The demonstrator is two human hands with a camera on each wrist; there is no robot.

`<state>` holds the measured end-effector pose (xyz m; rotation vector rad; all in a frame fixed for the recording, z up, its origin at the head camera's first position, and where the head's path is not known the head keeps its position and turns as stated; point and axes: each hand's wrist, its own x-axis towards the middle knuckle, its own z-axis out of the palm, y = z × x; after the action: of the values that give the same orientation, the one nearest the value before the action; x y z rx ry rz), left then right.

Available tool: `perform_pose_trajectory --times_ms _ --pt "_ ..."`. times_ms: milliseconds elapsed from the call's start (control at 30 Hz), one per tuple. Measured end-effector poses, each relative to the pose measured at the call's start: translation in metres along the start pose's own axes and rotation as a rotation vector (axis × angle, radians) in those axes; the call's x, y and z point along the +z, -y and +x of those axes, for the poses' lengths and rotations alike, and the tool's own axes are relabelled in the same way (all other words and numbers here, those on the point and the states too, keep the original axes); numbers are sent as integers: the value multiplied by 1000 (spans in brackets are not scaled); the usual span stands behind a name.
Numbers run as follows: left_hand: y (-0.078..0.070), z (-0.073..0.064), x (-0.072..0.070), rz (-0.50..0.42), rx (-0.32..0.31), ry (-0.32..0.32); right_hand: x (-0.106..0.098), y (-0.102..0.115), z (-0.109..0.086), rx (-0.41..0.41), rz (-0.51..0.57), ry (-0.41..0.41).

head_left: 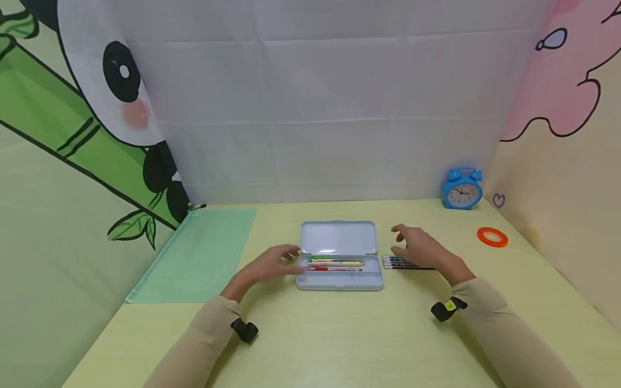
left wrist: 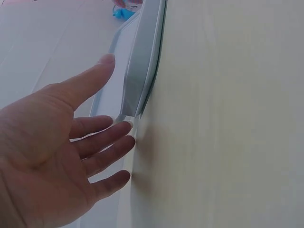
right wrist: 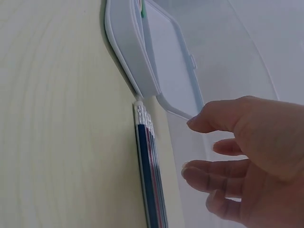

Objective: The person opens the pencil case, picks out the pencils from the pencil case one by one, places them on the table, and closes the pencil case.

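Observation:
A pale blue pencil case lies with its lid folded back on the table; several pens and pencils rest in its base. At the case's left end is my left hand, fingers spread and thumb at the rim; in the left wrist view nothing is in that hand. Right of the case lies a row of dark striped pencils, also in the right wrist view with white ends toward the case. Just above them hovers my right hand, fingers loosely bent around nothing.
A green translucent sheet or folder lies on the left of the table. At the back right stands a blue alarm clock, with an orange ring in front of it. Walls with painted drawings border the table.

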<state>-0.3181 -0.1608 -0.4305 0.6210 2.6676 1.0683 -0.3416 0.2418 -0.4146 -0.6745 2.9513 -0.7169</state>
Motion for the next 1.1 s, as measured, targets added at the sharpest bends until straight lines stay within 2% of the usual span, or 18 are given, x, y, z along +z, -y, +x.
perform_pose_trajectory --times_ms 233,500,667,900,1100 --pt "1 -1 3 -8 -24 9 14 12 5 8 210 10" --pt "0 0 4 11 -8 29 19 22 6 36 494 89" --pt "1 0 3 37 3 38 21 26 7 66 624 112" --pt "1 -2 2 77 -11 64 19 26 9 141 736 99" --pt "0 -2 3 85 -9 45 17 25 9 147 794 88"
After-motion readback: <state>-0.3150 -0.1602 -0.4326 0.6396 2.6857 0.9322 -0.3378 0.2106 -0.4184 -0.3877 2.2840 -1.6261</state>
